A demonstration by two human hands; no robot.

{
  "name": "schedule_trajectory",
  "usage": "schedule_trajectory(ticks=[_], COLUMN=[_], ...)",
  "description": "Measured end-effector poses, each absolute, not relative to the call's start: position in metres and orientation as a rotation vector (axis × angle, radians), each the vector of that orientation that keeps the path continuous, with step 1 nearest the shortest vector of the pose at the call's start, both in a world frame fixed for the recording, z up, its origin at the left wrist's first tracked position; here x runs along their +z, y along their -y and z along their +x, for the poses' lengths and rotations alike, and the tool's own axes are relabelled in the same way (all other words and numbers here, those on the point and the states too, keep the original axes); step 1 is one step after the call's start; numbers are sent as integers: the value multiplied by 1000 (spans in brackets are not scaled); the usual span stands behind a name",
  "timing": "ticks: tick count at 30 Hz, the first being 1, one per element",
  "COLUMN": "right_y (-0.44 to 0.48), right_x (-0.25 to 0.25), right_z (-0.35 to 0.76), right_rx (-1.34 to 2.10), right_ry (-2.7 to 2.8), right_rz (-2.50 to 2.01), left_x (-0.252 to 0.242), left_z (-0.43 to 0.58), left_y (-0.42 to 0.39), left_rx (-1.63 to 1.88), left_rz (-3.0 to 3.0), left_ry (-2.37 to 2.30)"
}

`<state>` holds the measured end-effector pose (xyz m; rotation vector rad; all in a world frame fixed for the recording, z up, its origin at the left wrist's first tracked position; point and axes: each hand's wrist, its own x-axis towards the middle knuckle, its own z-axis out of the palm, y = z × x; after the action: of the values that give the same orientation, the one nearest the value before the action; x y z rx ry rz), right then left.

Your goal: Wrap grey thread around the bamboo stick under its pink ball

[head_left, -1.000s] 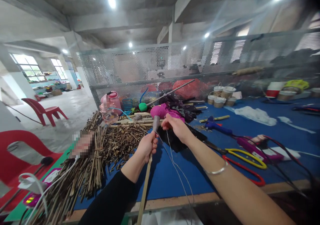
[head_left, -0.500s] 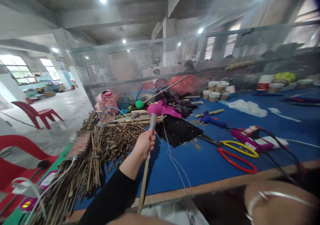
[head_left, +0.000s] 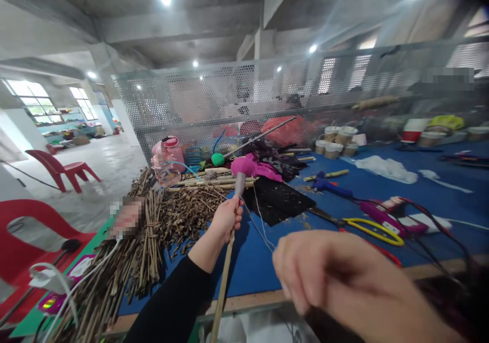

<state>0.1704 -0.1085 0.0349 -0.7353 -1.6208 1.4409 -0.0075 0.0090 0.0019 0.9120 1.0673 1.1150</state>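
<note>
My left hand is closed round a wooden stick that slants up from the table's front edge. A round head wrapped in magenta cloth tops it, with a grey wrapped neck just above my fist. Thin pale thread runs from near the head down to my right hand. That hand is large in the foreground, slightly blurred, its fingers curled together where the thread ends. Black cloth lies behind the stick.
Bundled dry twigs cover the table's left side. Scissors with yellow and red handles, a blue-handled tool and a purple power strip lie right. Small tubs, a pink jug and a perforated metal screen stand behind.
My right hand has come up from the lower right into the middle foreground, over part of the scissors. My left hand keeps its hold on the stick. The view has shifted slightly.
</note>
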Motion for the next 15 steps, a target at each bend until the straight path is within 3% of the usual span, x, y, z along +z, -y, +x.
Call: schedule_trajectory(ticks=[4, 7, 10, 15], right_y=[42, -5, -30, -38], right_x=[31, 20, 11, 7], right_z=[143, 125, 114, 110], right_rx=[1212, 1450, 1798, 1817], right_ry=[1386, 1089, 1136, 1340], right_rz=[-869, -1006, -986, -1072], left_x=[-1, -3, -4, -6], left_z=[-7, -5, -5, -8], left_y=[-11, -12, -12, -12], left_rx=[1099, 1090, 1099, 1137], left_rz=[932, 978, 1074, 1161], left_ry=[-1082, -1159, -1287, -1373])
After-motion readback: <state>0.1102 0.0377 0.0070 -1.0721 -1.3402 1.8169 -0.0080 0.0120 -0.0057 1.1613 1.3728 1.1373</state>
